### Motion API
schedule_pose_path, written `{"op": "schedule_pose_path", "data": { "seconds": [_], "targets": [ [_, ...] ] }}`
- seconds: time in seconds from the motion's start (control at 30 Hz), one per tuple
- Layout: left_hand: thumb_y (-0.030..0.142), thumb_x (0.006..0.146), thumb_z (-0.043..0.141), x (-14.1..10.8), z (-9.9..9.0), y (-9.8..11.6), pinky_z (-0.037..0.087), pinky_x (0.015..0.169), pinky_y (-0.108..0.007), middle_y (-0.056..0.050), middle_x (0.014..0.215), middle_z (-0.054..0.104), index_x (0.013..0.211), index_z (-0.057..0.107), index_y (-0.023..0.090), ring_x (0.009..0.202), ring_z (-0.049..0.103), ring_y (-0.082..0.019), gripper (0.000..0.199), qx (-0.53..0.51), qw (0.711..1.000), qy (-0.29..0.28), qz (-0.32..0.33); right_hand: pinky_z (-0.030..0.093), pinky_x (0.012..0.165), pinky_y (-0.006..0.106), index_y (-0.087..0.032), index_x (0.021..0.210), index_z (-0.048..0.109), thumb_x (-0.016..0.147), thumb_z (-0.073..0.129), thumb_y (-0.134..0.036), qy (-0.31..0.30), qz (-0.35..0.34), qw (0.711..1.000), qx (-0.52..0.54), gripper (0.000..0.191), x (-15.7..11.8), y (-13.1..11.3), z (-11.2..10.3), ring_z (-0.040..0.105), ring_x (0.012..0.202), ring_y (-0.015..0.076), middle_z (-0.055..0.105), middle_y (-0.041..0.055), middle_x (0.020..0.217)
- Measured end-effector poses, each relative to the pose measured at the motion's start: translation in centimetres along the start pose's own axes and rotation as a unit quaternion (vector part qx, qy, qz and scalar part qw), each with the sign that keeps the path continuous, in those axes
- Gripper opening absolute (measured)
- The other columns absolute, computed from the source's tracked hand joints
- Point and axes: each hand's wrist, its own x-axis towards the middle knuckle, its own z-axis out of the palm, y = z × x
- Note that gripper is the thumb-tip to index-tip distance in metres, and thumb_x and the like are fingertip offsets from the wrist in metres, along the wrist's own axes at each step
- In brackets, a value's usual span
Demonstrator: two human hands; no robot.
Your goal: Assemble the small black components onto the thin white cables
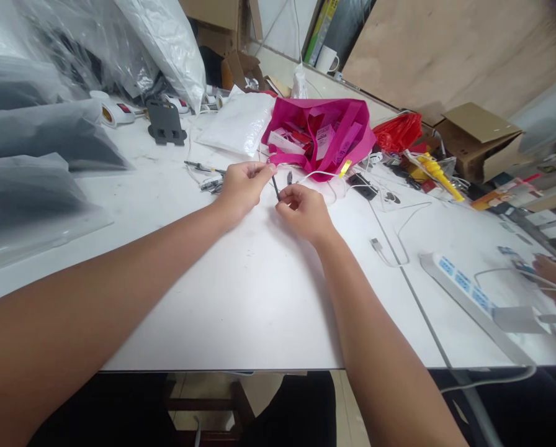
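My left hand (241,191) is closed, its thumb and forefinger pinching the upper end of a thin black stick-like piece (276,186). The lower end of that piece is pinched in my right hand (304,212), which is closed too. Its exact kind is too small to tell. Just beyond my right fingers stands a small dark tip (290,177); I cannot tell whether it belongs to something in that hand. Several small black and grey parts (211,182) lie on the white table (222,298) beside my left hand.
Behind my hands stands a pink bag (291,160) full of small boxes, beside a white plastic package (241,121). Grey bags (36,205) lie at left. A white cable (392,264) and a power strip (468,304) lie at right, near another person's hand (555,276).
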Motion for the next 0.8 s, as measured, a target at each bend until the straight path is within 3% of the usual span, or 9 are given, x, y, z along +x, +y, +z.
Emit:
{"op": "schedule_pose_path", "data": {
  "seconds": [0.2, 0.4, 0.6, 0.8],
  "targets": [
    [0.036, 0.089, 0.072, -0.8, 0.3, 0.5, 0.036, 0.059, -0.029, 0.003, 0.056, 0.045, 0.063, 0.061, 0.020, 0.059, 0.042, -0.012, 0.033, 0.035, 0.996, -0.002, 0.078, 0.050, 0.079, 0.030, -0.022, 0.088, 0.064, 0.078, 0.061, -0.023, 0.016, -0.006, 1.000, 0.022, 0.011, 0.3, -0.1, 0.6, 0.062, 0.075, 0.0145, 0.068, -0.0014, 0.082],
    [0.039, 0.091, 0.071, -0.9, 0.2, 0.2, 0.047, 0.074, -0.029, -0.004, 0.080, 0.077, 0.080, 0.079, 0.018, 0.077, 0.063, -0.017, 0.025, 0.067, 0.989, -0.037, 0.126, 0.051, 0.077, 0.027, -0.023, 0.094, 0.058, 0.083, 0.060, -0.021, 0.052, -0.022, 0.998, 0.034, 0.011, 0.4, -0.2, 1.1, 0.064, 0.080, 0.0129, 0.068, -0.0001, 0.091],
    [0.039, 0.090, 0.071, -1.1, 0.4, 0.3, 0.044, 0.070, -0.030, -0.003, 0.077, 0.077, 0.087, 0.084, 0.018, 0.070, 0.058, -0.015, 0.025, 0.082, 0.989, -0.033, 0.119, 0.052, 0.071, 0.027, -0.028, 0.132, 0.049, 0.097, 0.058, -0.033, 0.073, 0.010, 0.996, 0.050, 0.037, -0.1, -1.0, 1.0, 0.068, 0.077, 0.0136, 0.072, 0.0008, 0.099],
    [0.038, 0.091, 0.070, -1.2, 0.5, 0.2, 0.047, 0.075, -0.030, -0.003, 0.080, 0.077, 0.084, 0.082, 0.018, 0.076, 0.063, -0.016, 0.024, 0.058, 0.990, -0.051, 0.115, 0.054, 0.073, 0.027, -0.027, 0.124, 0.055, 0.098, 0.055, -0.030, 0.080, -0.042, 0.993, 0.070, 0.025, -0.1, -0.7, 1.1, 0.065, 0.074, 0.0117, 0.074, 0.0012, 0.102]
  ]
}}
